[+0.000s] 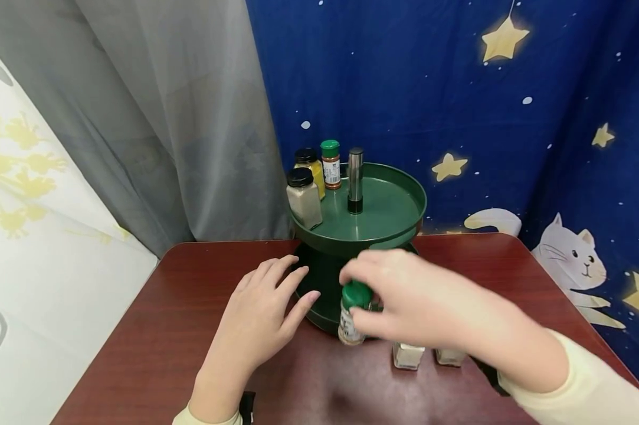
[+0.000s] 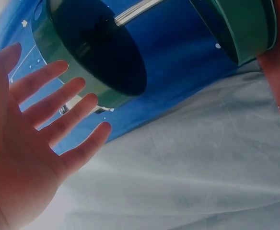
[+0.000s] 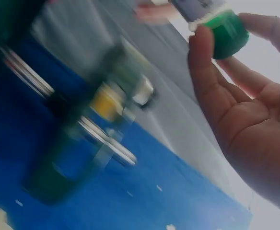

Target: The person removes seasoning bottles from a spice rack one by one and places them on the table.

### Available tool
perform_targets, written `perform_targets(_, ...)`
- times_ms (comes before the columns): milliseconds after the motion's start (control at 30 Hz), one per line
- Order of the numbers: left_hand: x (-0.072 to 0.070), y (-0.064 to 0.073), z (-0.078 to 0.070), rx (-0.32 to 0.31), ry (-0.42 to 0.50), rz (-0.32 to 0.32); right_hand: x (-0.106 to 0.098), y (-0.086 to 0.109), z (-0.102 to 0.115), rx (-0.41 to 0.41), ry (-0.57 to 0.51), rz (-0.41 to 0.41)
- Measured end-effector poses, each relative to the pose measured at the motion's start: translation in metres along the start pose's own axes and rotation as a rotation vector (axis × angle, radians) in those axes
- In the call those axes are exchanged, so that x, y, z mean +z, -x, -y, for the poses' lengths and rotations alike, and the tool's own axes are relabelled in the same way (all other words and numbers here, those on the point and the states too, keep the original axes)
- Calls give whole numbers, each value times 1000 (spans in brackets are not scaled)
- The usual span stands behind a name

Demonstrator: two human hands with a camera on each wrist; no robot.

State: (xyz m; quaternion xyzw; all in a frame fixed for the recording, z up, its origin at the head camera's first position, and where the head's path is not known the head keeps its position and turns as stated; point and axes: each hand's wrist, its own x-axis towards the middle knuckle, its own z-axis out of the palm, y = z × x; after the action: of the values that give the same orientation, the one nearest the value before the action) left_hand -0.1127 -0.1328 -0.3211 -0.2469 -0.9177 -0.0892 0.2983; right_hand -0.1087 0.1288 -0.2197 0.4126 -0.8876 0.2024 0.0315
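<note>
A small spice jar point(image 1: 349, 323) with a green cap is pinched at its cap by my right hand point(image 1: 404, 295), in front of the lower tier of a green two-tier turntable rack point(image 1: 388, 203). In the right wrist view the green cap point(image 3: 228, 36) sits between thumb and fingers. My left hand point(image 1: 261, 313) is spread beside the lower tier point(image 1: 319, 319) and holds nothing; the left wrist view shows its fingers point(image 2: 49, 105) apart. On the upper tier stand a black-capped jar of pale powder point(image 1: 304, 203), a black-capped yellow jar point(image 1: 315, 171) and a green-capped spice jar point(image 1: 331, 168).
Two jars of pale contents, one point(image 1: 408, 356) left of the other point(image 1: 449, 356), stand on the red-brown table point(image 1: 154, 330), partly hidden by my right arm. A metal post point(image 1: 355, 180) rises from the upper tier. Grey point(image 1: 192, 118) and blue curtains point(image 1: 404, 77) hang behind.
</note>
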Motion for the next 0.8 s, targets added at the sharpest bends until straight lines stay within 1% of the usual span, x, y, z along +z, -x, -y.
perform_targets(133, -1, 0, -1, -5, -9, 12, 31, 1, -12, 77, -22, 157)
perform_targets(200, -2, 1, -1, -6, -14, 17, 45, 1, -20, 125, -29, 217)
perform_targets(267, -2, 2, -1, -6, -21, 20, 56, 2, -27, 166, -26, 258)
perform_targets(400, -1, 2, -1, -10, -26, 21, 73, 4, -40, 214, -13, 296)
perform_targets(600, 2, 2, 0, -11, -21, 37, 94, 3, -54, 257, -35, 352)
perform_targets(800, 3, 1, 0, -9, -28, 36, 102, 2, -58, 267, -39, 362)
